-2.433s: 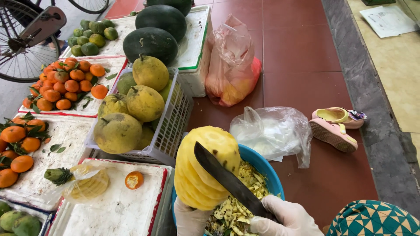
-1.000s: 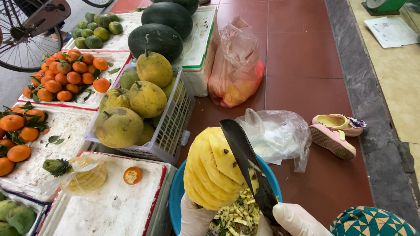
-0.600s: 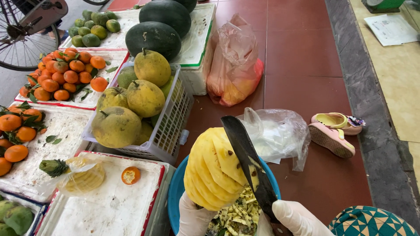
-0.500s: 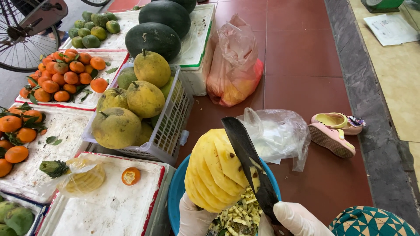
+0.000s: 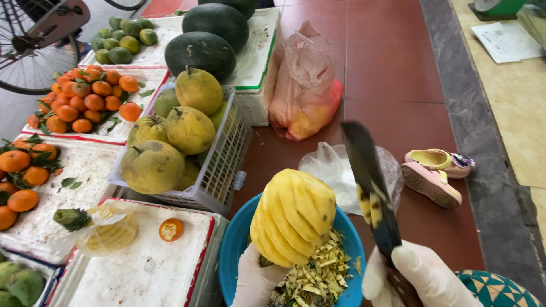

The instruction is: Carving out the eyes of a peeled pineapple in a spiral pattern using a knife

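My left hand (image 5: 254,280), in a white glove, grips a peeled yellow pineapple (image 5: 294,216) from below and holds it tilted over a blue bowl (image 5: 234,250) full of peel scraps. My right hand (image 5: 424,278), also gloved, holds a long dark knife (image 5: 367,182) by its handle. The blade points up and away, lifted clear to the right of the pineapple, with a yellow strip of pineapple stuck on it.
A white basket of pomelos (image 5: 170,142) stands left of the bowl. Foam trays hold tangerines (image 5: 85,102), watermelons (image 5: 200,54) and a bagged pineapple (image 5: 108,230). Plastic bags (image 5: 304,85) and a pair of small pink shoes (image 5: 435,170) lie on the red tile floor. A bicycle wheel (image 5: 28,51) is far left.
The knife was cutting along the pineapple's right side. It has now lifted off to the right, carrying a cut strip. The pineapple has dropped slightly toward the bowl.
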